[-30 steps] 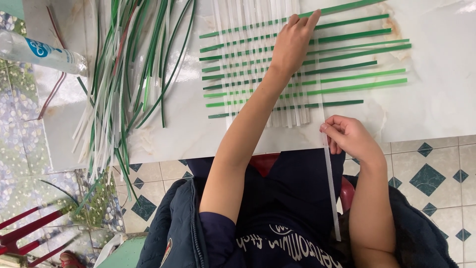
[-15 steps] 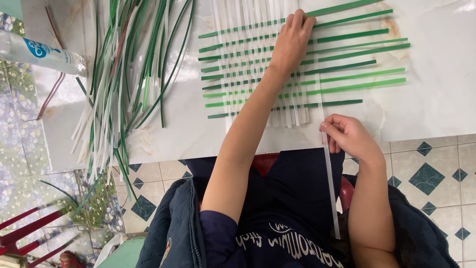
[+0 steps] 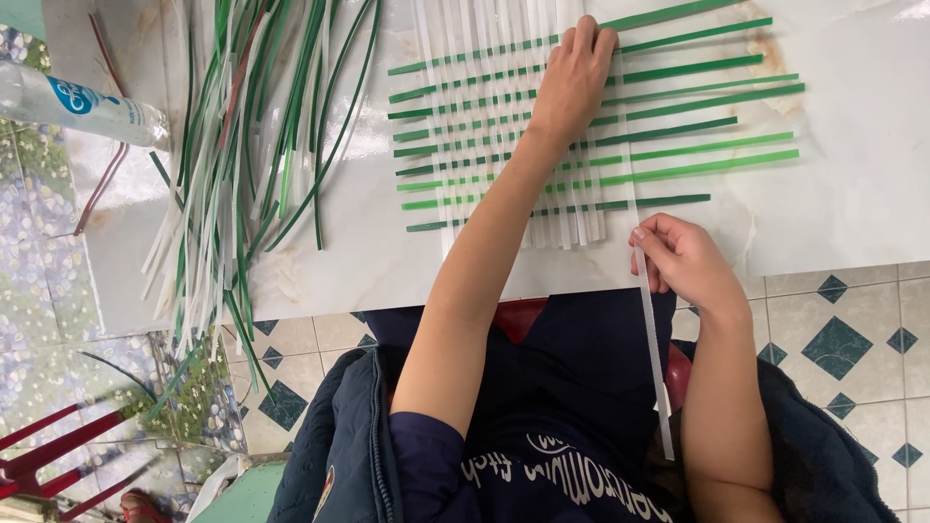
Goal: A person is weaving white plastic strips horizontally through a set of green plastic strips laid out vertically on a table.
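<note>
A woven mat [image 3: 581, 126] of green horizontal strips and white vertical strips lies on the white marble table [image 3: 852, 223]. My left hand [image 3: 573, 79] rests flat on the weave near its top, fingers pressing the strips. My right hand [image 3: 683, 260] pinches a long white strip [image 3: 651, 329] at the table's near edge. This strip runs up into the right side of the weave and hangs down over my lap.
A loose pile of green and white strips [image 3: 247, 145] lies on the table's left part, some hanging over the edge. A clear plastic bottle [image 3: 73, 102] lies at far left. Red chair legs [image 3: 48, 455] stand on the tiled floor at lower left.
My left hand has slid slightly down and left on the weave. My right hand still pinches the white strip in about the same place.
</note>
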